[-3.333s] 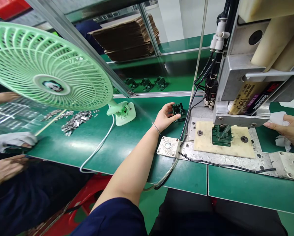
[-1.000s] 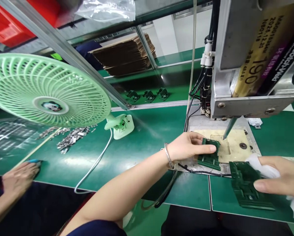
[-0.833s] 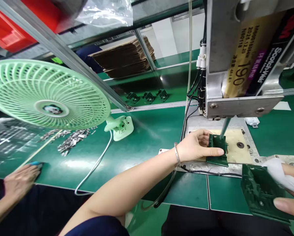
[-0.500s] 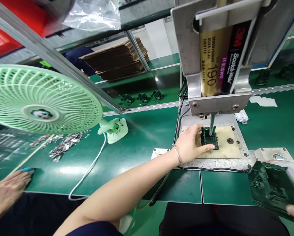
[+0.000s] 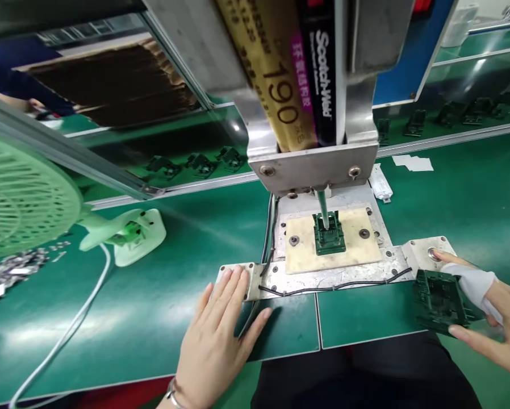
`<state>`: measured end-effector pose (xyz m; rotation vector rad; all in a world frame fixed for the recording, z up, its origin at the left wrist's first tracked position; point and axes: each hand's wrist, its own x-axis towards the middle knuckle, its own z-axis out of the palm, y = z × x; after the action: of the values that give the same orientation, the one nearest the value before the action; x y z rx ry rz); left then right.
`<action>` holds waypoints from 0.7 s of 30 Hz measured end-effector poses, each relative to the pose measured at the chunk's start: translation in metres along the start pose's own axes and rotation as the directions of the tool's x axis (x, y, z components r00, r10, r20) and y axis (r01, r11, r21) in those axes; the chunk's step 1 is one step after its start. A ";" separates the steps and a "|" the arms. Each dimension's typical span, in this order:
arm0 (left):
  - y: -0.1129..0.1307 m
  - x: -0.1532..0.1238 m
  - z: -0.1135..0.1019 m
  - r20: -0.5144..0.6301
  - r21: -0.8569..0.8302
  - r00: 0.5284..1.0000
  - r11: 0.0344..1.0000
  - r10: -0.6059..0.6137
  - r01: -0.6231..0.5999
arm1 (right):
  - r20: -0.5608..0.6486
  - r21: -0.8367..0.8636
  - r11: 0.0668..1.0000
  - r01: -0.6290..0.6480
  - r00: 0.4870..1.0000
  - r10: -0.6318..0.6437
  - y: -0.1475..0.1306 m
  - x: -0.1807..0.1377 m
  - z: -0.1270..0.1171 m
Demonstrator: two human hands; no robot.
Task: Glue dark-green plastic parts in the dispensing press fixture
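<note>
Resting flat and open, left hand [image 5: 218, 335] at lower centre; right hand [image 5: 493, 321] gripping green part [image 5: 438, 295] and white cloth [image 5: 472, 281], lower right.

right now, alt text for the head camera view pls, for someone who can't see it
A small green part sits in a beige fixture plate under a dispenser nozzle. The left hand lies flat, fingertips on the button pad at the metal base's left end. The right hand holds a white cloth and another green part, one finger on the right button.

Your left hand [image 5: 214, 346] is bare, with a thin silver bracelet [image 5: 172, 392] on the wrist. Your right hand [image 5: 500, 326] is bare too.
</note>
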<state>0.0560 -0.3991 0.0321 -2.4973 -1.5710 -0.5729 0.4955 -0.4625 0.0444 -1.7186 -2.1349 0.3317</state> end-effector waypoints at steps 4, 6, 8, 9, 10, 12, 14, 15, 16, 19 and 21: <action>0.004 -0.001 -0.001 0.001 -0.065 1.000 0.998 -0.024 0.024 | 0.017 -0.058 0.997 0.043 0.999 -0.042 -0.005 0.008 -0.005; 0.003 0.000 -0.006 0.014 -0.158 0.998 0.985 -0.059 0.061 | -0.021 -0.039 0.997 0.061 0.998 -0.061 -0.008 0.007 -0.006; 0.000 0.004 -0.011 0.022 -0.286 0.986 0.943 -0.168 0.167 | -0.072 -0.015 0.998 0.065 0.995 -0.066 -0.014 0.003 -0.007; -0.003 0.008 -0.013 0.020 -0.353 0.967 0.903 -0.255 0.245 | -0.095 -0.004 0.998 0.064 0.993 -0.064 -0.018 0.002 -0.008; -0.008 0.014 -0.013 0.024 -0.415 0.933 0.846 -0.358 0.335 | -0.121 0.001 0.998 0.060 0.991 -0.060 -0.023 0.002 -0.010; -0.022 0.033 -0.008 0.057 -0.501 0.826 0.700 -0.561 0.509 | -0.195 -0.041 0.997 0.061 0.978 -0.068 -0.037 0.007 -0.016; -0.044 0.058 0.007 0.097 -0.558 0.716 0.558 -0.691 0.614 | -0.249 -0.124 0.986 0.110 0.959 -0.139 -0.052 0.019 -0.025; -0.058 0.072 0.017 0.107 -0.584 0.683 0.511 -0.723 0.631 | -0.248 -0.158 0.976 0.148 0.951 -0.185 -0.059 0.027 -0.029; -0.073 0.085 0.029 0.107 -0.611 0.660 0.474 -0.744 0.634 | -0.237 -0.183 0.964 0.193 0.943 -0.234 -0.065 0.035 -0.033; -0.117 0.124 0.062 0.057 -0.608 0.602 0.450 -0.797 0.654 | -0.216 -0.208 0.936 0.283 0.920 -0.326 -0.076 0.050 -0.040; -0.141 0.145 0.078 -0.011 -0.562 0.593 0.496 -0.805 0.662 | -0.220 -0.187 0.954 0.233 0.937 -0.272 -0.076 0.051 -0.039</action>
<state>0.0054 -0.1900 0.0043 -1.6775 -2.6206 -1.5550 0.4355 -0.4321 0.1177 -1.4500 -2.2097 -0.1190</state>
